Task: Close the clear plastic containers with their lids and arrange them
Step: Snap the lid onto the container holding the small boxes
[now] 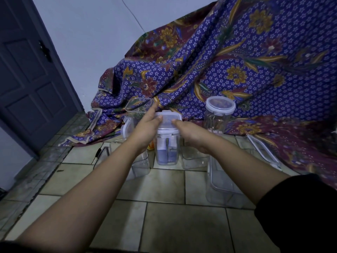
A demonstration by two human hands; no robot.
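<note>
1. Nearest me, left forearm and right forearm run forward over the floor and converge on one box.
2. Far left is a dark door, which plays no part.
3. Left grip grasps the box's left side, with the thumb laid on the lid. The index finger sticks out straight, up toward an open tub just behind.
4. That box seems to stand upright on the floor, dead ahead between both grips. Its long axis is vertical and the lid lies flat on top. Both grips are equally near, so neither needs to travel.
5. Right grip grasps the right side in a mirror pose, thumb on the lid's near edge, fingers hidden behind the box.
6. As I judge it, the step is seating the lid, so the coming move is a push straight down, then folding the flaps. Whether the front flap has caught I cannot tell.
7. Further right, a round jar stands already lidded against the cloth. A big tub sits open on the floor, with a loose lid near it.
</note>
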